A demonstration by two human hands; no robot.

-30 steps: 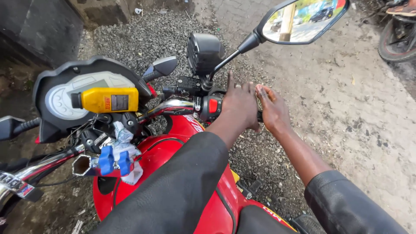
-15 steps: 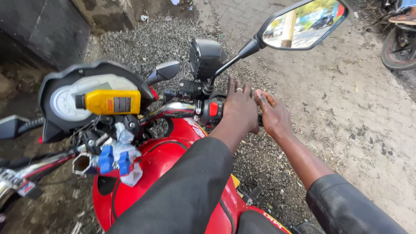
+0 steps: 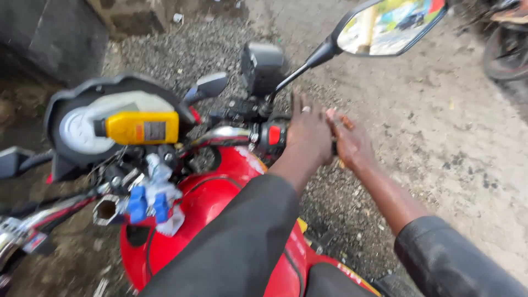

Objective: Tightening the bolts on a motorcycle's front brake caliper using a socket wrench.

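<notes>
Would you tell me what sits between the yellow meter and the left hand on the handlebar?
In the head view, the chrome handlebar and the red-buttoned switch housing lie between the yellow meter and the left hand.

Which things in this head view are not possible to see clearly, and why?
- Right handlebar grip: covered by the left hand and the right hand.
- Whatever the fingers hold: hidden between both hands.
- Yellow meter on the dashboard: display blurred, too small.
- Mirror: top cut off by the frame edge.
- Second motorcycle: mostly outside the right edge.

You wear dark, long sleeves (image 3: 242, 242) pushed up off your forearms, and a pale ring (image 3: 306, 109) on your left hand (image 3: 309, 137).
</notes>
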